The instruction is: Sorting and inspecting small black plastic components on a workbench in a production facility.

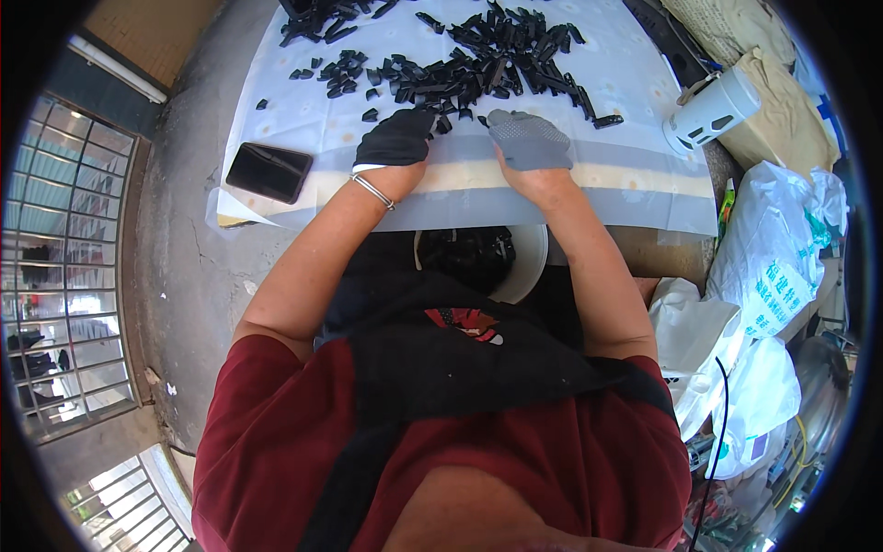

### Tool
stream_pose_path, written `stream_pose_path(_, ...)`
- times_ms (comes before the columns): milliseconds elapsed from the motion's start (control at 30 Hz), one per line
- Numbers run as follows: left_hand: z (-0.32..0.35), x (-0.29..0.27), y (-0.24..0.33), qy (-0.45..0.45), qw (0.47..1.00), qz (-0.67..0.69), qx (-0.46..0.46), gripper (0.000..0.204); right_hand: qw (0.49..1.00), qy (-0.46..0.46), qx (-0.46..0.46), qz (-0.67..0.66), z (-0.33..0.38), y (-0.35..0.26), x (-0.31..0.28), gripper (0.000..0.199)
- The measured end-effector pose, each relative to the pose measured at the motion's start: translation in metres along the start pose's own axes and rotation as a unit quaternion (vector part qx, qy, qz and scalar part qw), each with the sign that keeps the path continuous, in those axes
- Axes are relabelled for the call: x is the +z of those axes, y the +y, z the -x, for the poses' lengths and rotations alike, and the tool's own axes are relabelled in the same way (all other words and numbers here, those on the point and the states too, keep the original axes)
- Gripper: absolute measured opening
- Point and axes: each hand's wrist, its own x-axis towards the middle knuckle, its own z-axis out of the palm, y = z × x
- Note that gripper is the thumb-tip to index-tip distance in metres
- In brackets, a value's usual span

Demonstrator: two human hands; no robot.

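Observation:
My left hand, in a black glove, is curled at the near edge of a pile of small black plastic pieces. Its fingertips blend into the dark parts, so what they grip is hidden. A loose black piece lies just beside them. My right hand, wearing a grey dotted glove, is closed a short way to the right. At its fingertips shows a small black plastic piece, pinched there as far as I can see. Longer black strips lie beyond this hand.
A phone lies on the covered table at left. At right stands a white cup. Under the table edge, a white bucket holds black material. White plastic bags crowd the right side.

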Motion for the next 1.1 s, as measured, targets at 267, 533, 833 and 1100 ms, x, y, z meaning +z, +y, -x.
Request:
stream_pose_path(267, -0.011, -0.006, 0.002, -0.047, 0.998, -0.008, -0.034, 0.024, 0.996, -0.053, 0.074, 0.020, 0.012, 0.004, -0.010, 0.022)
stream_pose_path(533, -0.015, -0.019, -0.006, 0.059, 0.992, 0.027, -0.104, 0.020, 0.998, -0.046, 0.023, -0.029, 0.006, -0.022, -0.038, 0.018)
stream_pose_path(833, 0.009, -0.042, 0.014, -0.078, 0.957, 0.234, -0.153, 0.021, 0.994, 0.008, -0.011, -0.107, 0.020, -0.030, -0.018, 0.014)
stream_pose_path(1100, 0.052, 0.008, 0.021, -0.133, 0.798, 0.496, -0.314, 0.031, 0.997, -0.009, 0.018, -0.079, 0.032, -0.067, -0.040, 0.018)
